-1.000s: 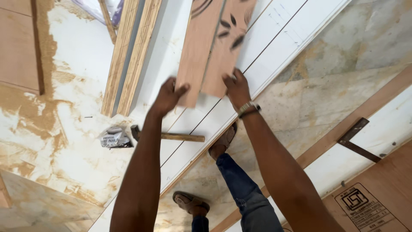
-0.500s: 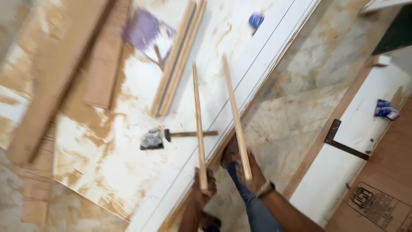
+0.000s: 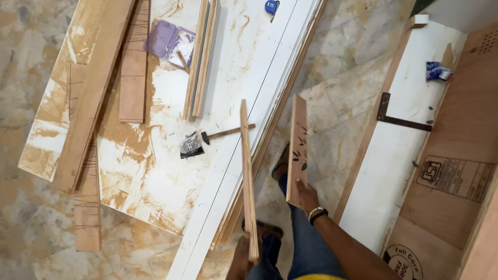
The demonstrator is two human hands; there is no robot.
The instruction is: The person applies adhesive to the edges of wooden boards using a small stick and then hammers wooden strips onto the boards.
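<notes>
My left hand point(image 3: 241, 257) grips the near end of a narrow plywood strip point(image 3: 247, 171), held on edge and pointing away over the white boards. My right hand point(image 3: 308, 198) holds a second, shorter plywood piece point(image 3: 298, 148) with a dark leaf pattern on its face, lifted above the floor beside my legs. A watch is on my right wrist.
A stack of white boards point(image 3: 244, 78) lies on the marble floor with a hammer point(image 3: 223, 135), a small packet point(image 3: 191, 145), a purple plastic box point(image 3: 166, 41), wood strips point(image 3: 199, 57) and a blue tape measure point(image 3: 271, 6). Plywood planks point(image 3: 88, 98) lie left. A white panel with a metal bracket point(image 3: 399, 122) stands right.
The two pieces were pressed flat together against the boards a second ago. Now I hold them apart, one in each hand, turned on edge and pulled back toward me.
</notes>
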